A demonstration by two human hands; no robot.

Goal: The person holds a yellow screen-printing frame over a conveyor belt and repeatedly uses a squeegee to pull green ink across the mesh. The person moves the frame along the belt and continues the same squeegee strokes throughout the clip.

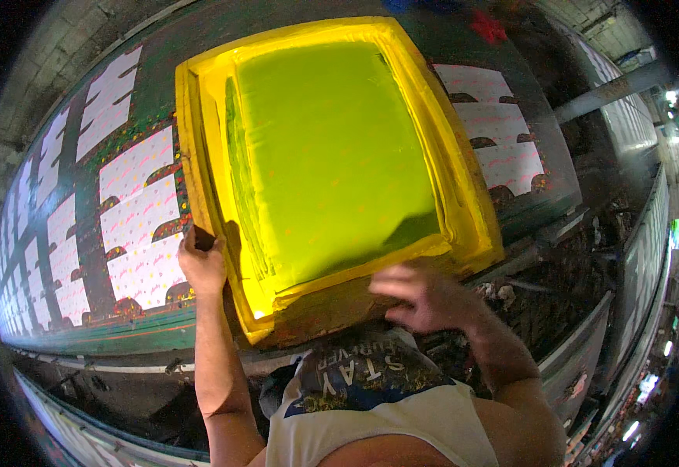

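Note:
A large yellow screen printing frame lies tilted over the table, with a translucent yellow-green mesh stretched inside it. Thick yellow ink coats its inner margins. At the frame's left side, near the closest corner, my left hand is closed on the outer edge; its fingertips are partly hidden. My right hand hovers by the near side of the frame, blurred by motion, its fingers apart and nothing seen in them. Whether it touches the frame is unclear.
Printed white fabric pieces with curved cutouts lie in rows on the long dark green table. More white pieces lie right of the frame. A metal bar stands out at the right, and a rail runs along the table's near edge.

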